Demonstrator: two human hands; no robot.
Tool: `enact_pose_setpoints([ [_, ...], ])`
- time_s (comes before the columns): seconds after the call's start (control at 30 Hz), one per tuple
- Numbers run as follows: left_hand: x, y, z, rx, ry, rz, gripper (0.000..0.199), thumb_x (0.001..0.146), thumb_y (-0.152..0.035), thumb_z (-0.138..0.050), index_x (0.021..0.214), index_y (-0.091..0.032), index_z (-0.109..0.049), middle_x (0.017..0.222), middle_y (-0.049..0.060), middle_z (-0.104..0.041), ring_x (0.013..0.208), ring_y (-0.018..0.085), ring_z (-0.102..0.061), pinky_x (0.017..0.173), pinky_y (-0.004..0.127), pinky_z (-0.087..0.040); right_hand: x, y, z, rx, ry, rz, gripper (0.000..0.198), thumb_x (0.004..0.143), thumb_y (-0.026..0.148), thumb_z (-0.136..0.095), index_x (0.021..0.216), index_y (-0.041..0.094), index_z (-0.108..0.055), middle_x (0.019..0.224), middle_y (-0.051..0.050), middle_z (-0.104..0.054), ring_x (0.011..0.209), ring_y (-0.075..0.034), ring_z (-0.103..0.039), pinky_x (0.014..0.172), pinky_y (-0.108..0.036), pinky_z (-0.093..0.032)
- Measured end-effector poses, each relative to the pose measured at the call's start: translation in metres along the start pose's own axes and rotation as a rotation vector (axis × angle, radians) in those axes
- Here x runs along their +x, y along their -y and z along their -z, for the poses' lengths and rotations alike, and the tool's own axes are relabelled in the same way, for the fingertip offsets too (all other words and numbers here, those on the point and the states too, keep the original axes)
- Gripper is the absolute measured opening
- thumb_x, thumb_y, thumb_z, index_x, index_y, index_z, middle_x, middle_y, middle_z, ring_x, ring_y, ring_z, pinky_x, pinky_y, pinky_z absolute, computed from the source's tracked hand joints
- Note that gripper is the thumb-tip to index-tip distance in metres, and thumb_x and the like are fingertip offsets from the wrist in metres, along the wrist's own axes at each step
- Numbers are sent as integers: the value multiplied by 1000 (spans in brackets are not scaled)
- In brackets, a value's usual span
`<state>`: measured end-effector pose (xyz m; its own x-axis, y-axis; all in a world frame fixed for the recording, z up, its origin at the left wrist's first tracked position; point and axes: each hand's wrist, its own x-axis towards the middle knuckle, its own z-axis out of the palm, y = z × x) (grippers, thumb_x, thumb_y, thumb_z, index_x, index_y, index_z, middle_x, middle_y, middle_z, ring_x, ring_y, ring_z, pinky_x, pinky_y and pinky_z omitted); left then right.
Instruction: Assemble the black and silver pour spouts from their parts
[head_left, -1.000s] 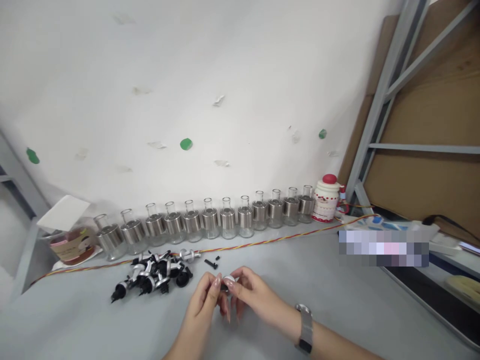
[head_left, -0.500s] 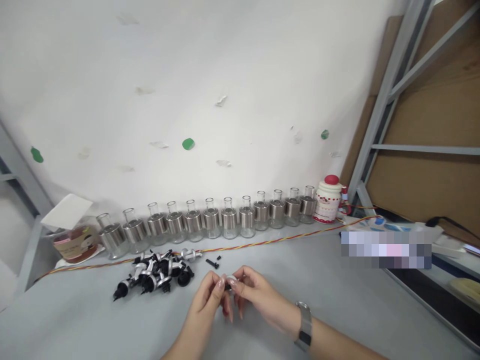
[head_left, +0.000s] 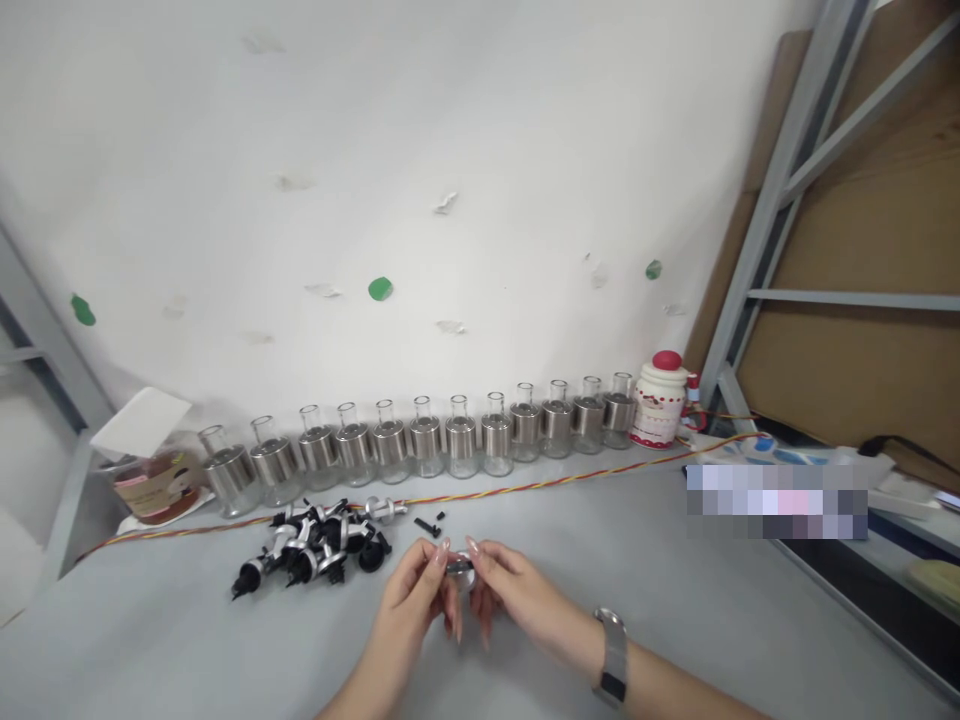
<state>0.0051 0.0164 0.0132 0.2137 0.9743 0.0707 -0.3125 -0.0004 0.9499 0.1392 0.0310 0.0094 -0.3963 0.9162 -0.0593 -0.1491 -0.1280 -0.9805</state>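
Observation:
Above the grey table, my left hand and my right hand meet at the fingertips. Between them they grip a small black-and-silver pour spout, partly covered by the fingers. Both thumbs lie on its upper side, and the other fingers curl beneath. To the left lies a heap of black-and-silver pour spouts. One silver-coloured spout sits at the heap's right end. Small loose black pieces rest just beyond my left fingers.
Along the wall stands a row of several glass bottles with metal sleeves. A red-and-yellow cord crosses the table before them. A red-lidded jar is at the right end, a lidded tub at the left.
The spout has turned slightly in my fingers, showing more of its dark part. My right thumb has shifted up and slightly away from my left one.

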Motion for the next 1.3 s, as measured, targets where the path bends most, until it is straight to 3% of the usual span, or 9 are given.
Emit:
enact_pose_setpoints([
  [0.17, 3, -1, 8, 113, -104, -11, 27, 78, -42, -49, 73, -15, -53, 37, -8, -45, 33, 6, -40, 36, 16, -30, 0, 4, 6, -29, 117, -14, 53, 66, 59, -53, 91, 12, -51, 51, 4, -50, 42, -11, -50, 40, -24, -43],
  [0.3, 5, 0, 11, 169, -122, 11, 29, 75, -42, -52, 66, -15, -54, 34, -9, -42, 31, 5, -36, 35, 16, -28, -3, 7, 8, -124, 111, 26, 57, 62, 39, -66, 111, 17, -46, 64, 5, -47, 48, -9, -47, 45, -23, -42],
  [0.47, 6, 4, 7, 199, -61, 36, 30, 72, -42, -55, 66, -14, -54, 35, -7, -45, 32, 6, -39, 38, 18, -30, -12, 8, 5, -582, 25, 191, 33, 64, 15, -60, 97, 20, -57, 65, 3, -48, 56, -10, -44, 52, -21, -35],
  [0.6, 7, 5, 5, 194, -10, 8, 32, 73, -41, -54, 87, -13, -53, 41, -7, -48, 38, 9, -46, 42, 20, -35, -13, 6, 6, -838, -93, 294, 14, 68, 18, -57, 82, 19, -60, 69, 1, -51, 62, -12, -45, 54, -21, -34],
  [0.7, 7, 2, 6, 283, -80, -21, 34, 74, -44, -51, 88, -13, -52, 44, -7, -47, 41, 11, -46, 41, 20, -34, -7, 1, 13, -895, -159, 274, 10, 71, 27, -57, 69, 18, -58, 66, 1, -51, 59, -13, -45, 53, -22, -33],
  [0.8, 6, -2, 11, 545, -176, -121, 29, 78, -42, -45, 87, -16, -52, 56, -2, -50, 51, 14, -50, 45, 23, -37, 1, -5, 22, -836, -241, 252, 18, 73, 34, -55, 78, 18, -60, 67, 0, -52, 61, -14, -47, 56, -24, -35],
  [1.0, 8, -12, 31, 1437, -199, -407, 19, 78, -22, -42, 92, -18, -56, 93, 9, -52, 89, 24, -50, 77, 38, -40, 10, -5, 34, -608, -462, 260, 34, 74, 34, -52, 104, 18, -49, 64, 3, -46, 60, -15, -47, 57, -25, -37],
  [1.13, 13, -22, 44, 1871, -318, -323, 27, 75, -10, -41, 97, -14, -56, 96, 12, -55, 93, 27, -49, 76, 39, -38, 7, -4, 31, -608, -402, 259, 23, 76, 30, -49, 97, 20, -50, 63, 4, -43, 57, -13, -45, 55, -24, -37],
  [1.3, 9, -32, 50, 2097, -380, -288, 40, 71, 4, -35, 101, -13, -55, 94, 13, -58, 92, 26, -50, 73, 37, -36, 3, -5, 26, -686, -351, 281, 16, 77, 24, -47, 90, 19, -54, 70, 0, -49, 62, -14, -47, 59, -25, -38],
])
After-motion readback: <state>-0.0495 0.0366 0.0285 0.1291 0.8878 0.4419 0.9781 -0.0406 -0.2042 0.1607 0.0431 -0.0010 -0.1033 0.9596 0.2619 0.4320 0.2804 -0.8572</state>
